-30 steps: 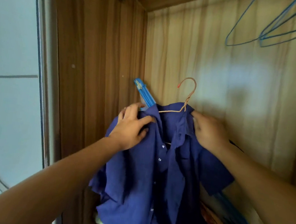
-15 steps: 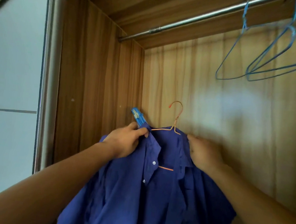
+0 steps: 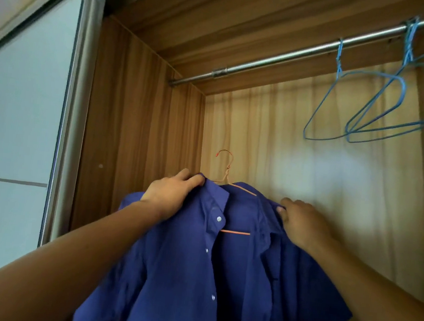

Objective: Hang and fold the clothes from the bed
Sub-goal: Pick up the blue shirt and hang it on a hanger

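A dark blue short-sleeved shirt with white buttons sits on an orange wire hanger, held up inside a wooden wardrobe. My left hand grips the shirt's left shoulder by the collar. My right hand pinches the right shoulder fabric. The hanger's hook points up, free in the air, well below the metal rail. The hanger's bottom bar shows through the open neck.
Three empty blue wire hangers hang from the rail at the upper right. The wardrobe's wooden side wall is on the left, with a pale sliding door beside it. A light curtain-patterned back panel lies behind.
Both hands have lifted the shirt on its hanger higher toward the rail, and my view has tilted up. The blue clip hanger behind the left shoulder is no longer seen.
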Available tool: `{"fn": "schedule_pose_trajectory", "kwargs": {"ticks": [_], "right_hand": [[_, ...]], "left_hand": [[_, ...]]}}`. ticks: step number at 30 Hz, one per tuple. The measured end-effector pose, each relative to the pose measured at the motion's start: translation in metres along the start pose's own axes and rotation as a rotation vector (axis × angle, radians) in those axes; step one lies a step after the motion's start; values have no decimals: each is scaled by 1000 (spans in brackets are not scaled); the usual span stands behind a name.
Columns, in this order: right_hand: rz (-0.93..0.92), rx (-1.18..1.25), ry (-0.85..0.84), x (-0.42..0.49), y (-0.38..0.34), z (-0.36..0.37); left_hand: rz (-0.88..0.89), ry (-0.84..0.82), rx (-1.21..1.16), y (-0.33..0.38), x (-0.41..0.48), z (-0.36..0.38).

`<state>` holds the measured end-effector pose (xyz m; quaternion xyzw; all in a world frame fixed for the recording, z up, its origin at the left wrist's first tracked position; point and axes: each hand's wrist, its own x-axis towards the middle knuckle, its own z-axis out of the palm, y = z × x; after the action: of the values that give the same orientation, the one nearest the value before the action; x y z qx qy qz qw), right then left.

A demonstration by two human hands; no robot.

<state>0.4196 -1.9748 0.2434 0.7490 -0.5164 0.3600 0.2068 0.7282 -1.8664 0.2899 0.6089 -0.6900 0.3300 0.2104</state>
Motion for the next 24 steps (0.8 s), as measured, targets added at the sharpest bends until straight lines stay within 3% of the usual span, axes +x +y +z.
{"fn": "schedule_pose_trajectory", "kwargs": {"ticks": [5, 13, 24], "right_hand": [[-27, 154, -86, 24, -23, -3], [45, 151, 33, 93, -46, 5], [141, 204, 222, 187, -58, -10]], "left_hand": [[84, -7, 190, 9, 23, -20], [202, -46, 291, -1, 74, -39], [74, 210, 565, -31, 151, -70]]}}
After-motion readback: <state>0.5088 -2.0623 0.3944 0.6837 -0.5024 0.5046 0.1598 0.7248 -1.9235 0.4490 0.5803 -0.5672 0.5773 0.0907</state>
